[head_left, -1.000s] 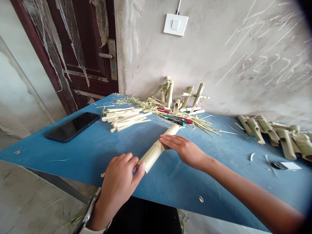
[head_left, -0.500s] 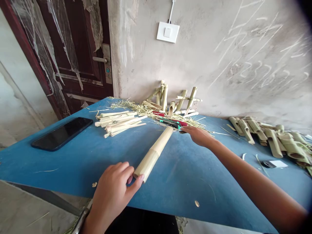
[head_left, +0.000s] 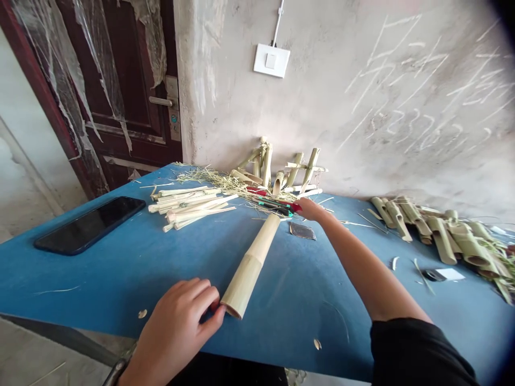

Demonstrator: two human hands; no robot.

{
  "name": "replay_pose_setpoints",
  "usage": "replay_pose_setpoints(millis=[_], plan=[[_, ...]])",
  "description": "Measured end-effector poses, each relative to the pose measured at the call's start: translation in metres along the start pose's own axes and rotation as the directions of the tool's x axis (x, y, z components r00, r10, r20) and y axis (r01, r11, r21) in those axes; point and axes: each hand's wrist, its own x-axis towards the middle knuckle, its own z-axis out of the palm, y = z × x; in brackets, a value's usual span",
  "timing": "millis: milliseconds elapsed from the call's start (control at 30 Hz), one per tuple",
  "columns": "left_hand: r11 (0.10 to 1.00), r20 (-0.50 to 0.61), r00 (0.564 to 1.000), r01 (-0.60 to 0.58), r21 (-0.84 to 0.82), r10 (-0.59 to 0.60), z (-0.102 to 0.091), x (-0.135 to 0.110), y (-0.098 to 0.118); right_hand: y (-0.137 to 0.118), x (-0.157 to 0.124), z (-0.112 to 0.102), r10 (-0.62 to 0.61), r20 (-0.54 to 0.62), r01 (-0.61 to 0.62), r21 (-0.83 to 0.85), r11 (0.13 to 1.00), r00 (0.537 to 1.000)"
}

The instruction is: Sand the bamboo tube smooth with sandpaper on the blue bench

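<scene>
A pale bamboo tube with a node ring lies slanting on the blue table. At its near end is my left hand, fingers loosely curled, thumb apart from them and touching the rim, without a grip around the tube. My right hand reaches to the back, its fingers closed at the end of a red-handled tool; the tool's working part is hidden. Beside that lies a green-and-black cutter. A dark square piece, resembling sandpaper, lies below my right hand.
Bamboo sticks lie left of the tools, near a phone. Shavings and an upright bamboo assembly are by the wall. Cut bamboo pieces pile up right, behind a small black-and-white object.
My right hand has left the dark square piece on the table and moved onto the red handle. The tube's near end has shifted right, and my left thumb has slipped off its top.
</scene>
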Motion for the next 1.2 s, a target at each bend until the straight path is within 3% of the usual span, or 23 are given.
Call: replay_pose_setpoints(millis=[200, 400, 600, 700, 833, 933, 1100, 1200], plan=[[0.992, 0.049, 0.991, 0.124, 0.019, -0.125, 0.002, -0.001, 0.001, -0.014, 0.003, 0.007, 0.08, -0.031, -0.083, -0.126, 0.989, 0.996], [0.982, 0.126, 0.974, 0.186, 0.01, -0.186, -0.001, 0.0, 0.002, -0.012, -0.013, -0.017, 0.07, -0.152, -0.094, -0.16, 0.983, 0.986], [0.974, 0.177, 0.957, 0.227, 0.025, -0.228, -0.005, 0.001, 0.003, 0.003, -0.041, -0.041, 0.193, -0.204, -0.201, -0.018, 0.979, 0.96], [0.962, 0.184, 0.944, 0.264, 0.073, -0.273, -0.007, 0.006, 0.011, -0.005, -0.067, -0.047, 0.123, -0.181, -0.109, 0.084, 0.99, 0.976], [0.949, 0.185, 0.936, 0.272, 0.158, -0.299, -0.008, 0.018, 0.029, -0.036, -0.113, -0.045, -0.129, -0.121, 0.151, 0.188, 0.97, 0.984], [0.942, 0.2, 0.924, 0.297, 0.155, -0.325, -0.004, 0.024, 0.04, -0.06, -0.143, -0.037, -0.315, -0.116, 0.335, 0.338, 0.879, 0.942], [0.93, 0.198, 0.911, 0.342, 0.134, -0.363, 0.001, 0.021, 0.043, -0.085, -0.161, -0.024, -0.447, -0.172, 0.465, 0.533, 0.707, 0.878], [0.937, 0.211, 0.913, 0.341, 0.077, -0.349, 0.0, 0.019, 0.043, -0.095, -0.166, -0.019, -0.481, -0.158, 0.494, 0.476, 0.728, 0.862]])
